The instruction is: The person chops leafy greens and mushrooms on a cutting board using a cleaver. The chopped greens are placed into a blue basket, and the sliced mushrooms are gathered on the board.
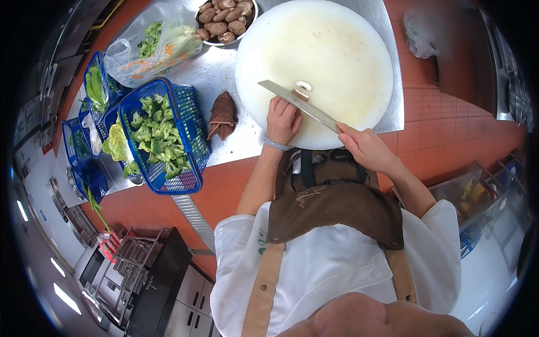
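On the round white cutting board (pixel 337 46), my right hand (pixel 366 145) grips the handle of a cleaver (pixel 301 105). Its blade slants up to the left across the near part of the board. My left hand (pixel 284 120) has its fingers curled close against the blade, on a mushroom that they and the blade mostly hide. Just past the blade a brown-capped mushroom piece (pixel 300 96) with a pale cut face shows. One white mushroom slice (pixel 304 85) lies flat beyond it.
A bowl of whole shiitake mushrooms (pixel 223 19) stands left of the board, near a plastic bag of vegetables (pixel 156 46). A folded brown cloth (pixel 223 116) lies on the steel table (pixel 227 149). Broccoli florets fill part of a blue basket (pixel 193 126); more blue baskets stand behind.
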The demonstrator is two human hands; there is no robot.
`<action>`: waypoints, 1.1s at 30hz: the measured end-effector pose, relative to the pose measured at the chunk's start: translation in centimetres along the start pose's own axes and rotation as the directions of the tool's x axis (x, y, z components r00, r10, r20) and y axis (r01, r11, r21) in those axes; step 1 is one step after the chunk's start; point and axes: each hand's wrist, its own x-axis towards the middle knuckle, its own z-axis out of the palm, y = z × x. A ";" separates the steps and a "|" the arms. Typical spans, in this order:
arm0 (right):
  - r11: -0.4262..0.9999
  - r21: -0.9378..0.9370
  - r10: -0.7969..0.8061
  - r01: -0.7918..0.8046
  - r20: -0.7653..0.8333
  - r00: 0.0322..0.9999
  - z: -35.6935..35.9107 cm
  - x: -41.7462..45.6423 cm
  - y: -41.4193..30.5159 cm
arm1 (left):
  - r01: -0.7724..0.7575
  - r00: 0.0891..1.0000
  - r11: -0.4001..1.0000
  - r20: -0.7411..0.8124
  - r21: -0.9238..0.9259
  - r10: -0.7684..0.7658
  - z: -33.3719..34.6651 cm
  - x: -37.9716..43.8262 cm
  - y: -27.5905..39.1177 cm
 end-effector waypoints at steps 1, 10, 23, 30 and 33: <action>1.000 -0.005 -0.002 0.002 -0.002 1.000 0.0 0.1 0.0 | -0.003 1.000 1.000 0.002 0.001 0.003 0.0 0.0 0.0; 0.994 -0.077 -0.086 0.080 -0.071 0.994 1.2 5.0 0.9 | -0.022 0.998 0.999 -0.058 -0.028 0.021 0.0 0.5 0.0; 1.000 -0.025 0.000 0.000 -0.013 1.000 1.0 0.4 -0.7 | 0.006 0.996 0.999 -0.085 -0.052 -0.011 0.0 -0.3 0.1; 0.985 -0.136 -0.122 0.110 -0.083 0.989 3.1 5.8 1.8 | -0.033 0.997 0.999 -0.076 -0.036 0.030 -0.1 -0.3 -0.1; 0.995 -0.059 -0.083 0.077 -0.111 0.990 2.6 6.0 1.2 | -0.058 0.991 0.998 -0.125 -0.002 0.057 -0.3 0.3 0.2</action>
